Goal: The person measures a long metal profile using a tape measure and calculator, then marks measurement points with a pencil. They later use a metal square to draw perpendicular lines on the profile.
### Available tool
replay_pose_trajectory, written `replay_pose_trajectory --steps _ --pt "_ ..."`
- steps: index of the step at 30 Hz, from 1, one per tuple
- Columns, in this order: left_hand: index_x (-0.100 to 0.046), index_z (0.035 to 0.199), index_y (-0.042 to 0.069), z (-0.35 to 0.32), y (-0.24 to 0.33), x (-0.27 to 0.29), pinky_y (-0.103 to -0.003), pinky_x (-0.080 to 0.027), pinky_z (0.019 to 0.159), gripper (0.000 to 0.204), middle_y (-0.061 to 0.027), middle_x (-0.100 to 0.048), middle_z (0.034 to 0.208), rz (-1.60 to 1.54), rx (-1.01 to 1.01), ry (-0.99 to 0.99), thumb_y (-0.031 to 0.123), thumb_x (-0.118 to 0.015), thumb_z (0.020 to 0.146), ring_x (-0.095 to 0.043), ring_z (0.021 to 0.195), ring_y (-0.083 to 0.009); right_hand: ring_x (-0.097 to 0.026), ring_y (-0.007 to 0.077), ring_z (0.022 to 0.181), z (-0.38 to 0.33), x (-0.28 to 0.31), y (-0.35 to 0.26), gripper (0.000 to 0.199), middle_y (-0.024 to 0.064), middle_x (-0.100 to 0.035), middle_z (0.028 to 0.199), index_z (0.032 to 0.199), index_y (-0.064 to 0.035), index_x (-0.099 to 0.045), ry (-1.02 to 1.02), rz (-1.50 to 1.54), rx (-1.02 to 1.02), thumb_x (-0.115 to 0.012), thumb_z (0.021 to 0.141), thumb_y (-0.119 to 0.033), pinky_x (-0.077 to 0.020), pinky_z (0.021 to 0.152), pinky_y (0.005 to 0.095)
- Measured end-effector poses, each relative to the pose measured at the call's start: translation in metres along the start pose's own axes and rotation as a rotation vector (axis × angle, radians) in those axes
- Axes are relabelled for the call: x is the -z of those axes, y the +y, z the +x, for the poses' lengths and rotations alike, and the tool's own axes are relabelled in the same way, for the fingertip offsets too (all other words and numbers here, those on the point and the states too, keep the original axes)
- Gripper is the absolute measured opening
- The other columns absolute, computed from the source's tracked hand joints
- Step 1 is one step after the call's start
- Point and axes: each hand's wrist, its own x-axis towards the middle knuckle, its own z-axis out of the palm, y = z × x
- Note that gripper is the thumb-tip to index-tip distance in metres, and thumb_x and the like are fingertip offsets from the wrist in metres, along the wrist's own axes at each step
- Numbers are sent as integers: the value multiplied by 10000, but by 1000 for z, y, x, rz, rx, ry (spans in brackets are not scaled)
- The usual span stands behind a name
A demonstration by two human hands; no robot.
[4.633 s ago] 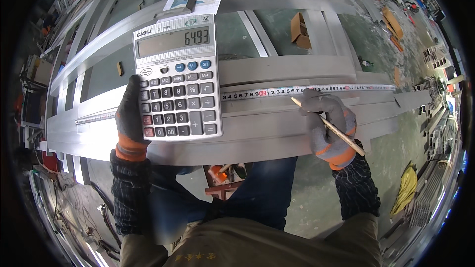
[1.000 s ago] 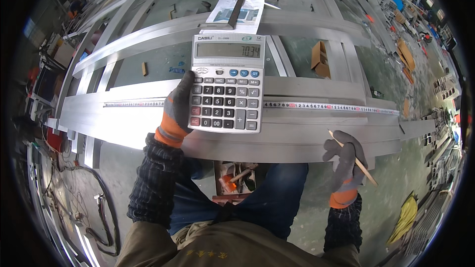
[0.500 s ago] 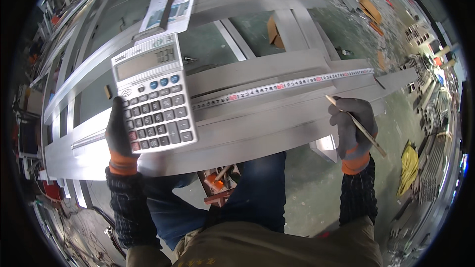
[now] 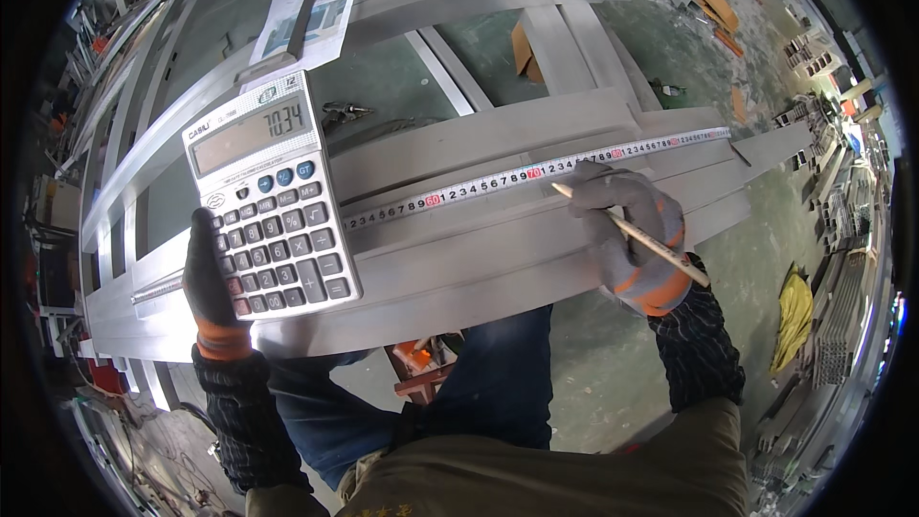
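My left hand (image 4: 209, 278), in a dark glove with an orange cuff, grips a silver calculator (image 4: 271, 196) by its left edge, keys and lit display facing up. In my right hand (image 4: 632, 235), gloved in grey and orange, a pencil (image 4: 661, 247) is held with its tip pointing left. That hand hovers at or just over the near edge of a measuring tape (image 4: 479, 184); whether it touches cannot be made out. The tape lies stretched along flat grey metal bars (image 4: 459, 268), and the calculator hides part of it.
Beyond the bars, a combination square (image 4: 311, 14) lies on a printed sheet (image 4: 335, 33). Pliers (image 4: 345, 112) rest near the calculator. Under the bars stands a box of tools (image 4: 426, 364). A yellow cloth (image 4: 793, 321) and stacked metal profiles (image 4: 842, 325) lie at right.
My right hand has moved left and up toward the tape with the pencil. The calculator has shifted slightly left and down in my left hand, and its display is now sharper.
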Motion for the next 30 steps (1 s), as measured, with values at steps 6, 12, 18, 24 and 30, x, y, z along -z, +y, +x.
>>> replay_pose_trajectory --steps 6,12,18,24,30 --pt "-570 1360 -12 5 -4 25 -346 -641 831 431 -172 -698 1191 149 -92 -46 303 -504 1074 -735 987 -234 -640 224 724 -1 -5 20 284 106 -665 888 1008 -27 -602 -44 -49 4 -612 735 51 -546 684 320" --pt "-572 1351 -24 2 -5 20 -336 -624 843 427 -153 -699 1192 52 -120 3 291 -520 1068 -730 983 -229 -658 223 749 -9 4 25 220 110 -686 913 979 -27 -621 21 -70 -121 -628 778 61 -548 690 314" --pt "-608 1285 -16 0 -3 12 -324 -629 804 412 -144 -714 1138 74 -109 18 319 -555 1052 -735 932 -217 -666 221 791 -11 0 25 219 115 -684 920 988 -23 -623 28 -47 -116 -618 786 63 -549 716 316" --pt "-597 1303 -26 3 -5 23 -317 -633 794 429 -149 -715 1133 185 -171 21 320 -554 1053 -739 930 -206 -667 225 762 -9 -9 23 221 109 -683 899 987 -19 -646 52 3 -99 -615 779 49 -553 714 313" --pt "-594 1313 -25 2 -4 17 -315 -632 805 432 -151 -715 1138 150 -130 14 320 -543 1058 -740 944 -203 -658 204 727 -10 -11 23 218 100 -676 879 991 -19 -659 67 -47 -104 -635 783 40 -541 678 306"
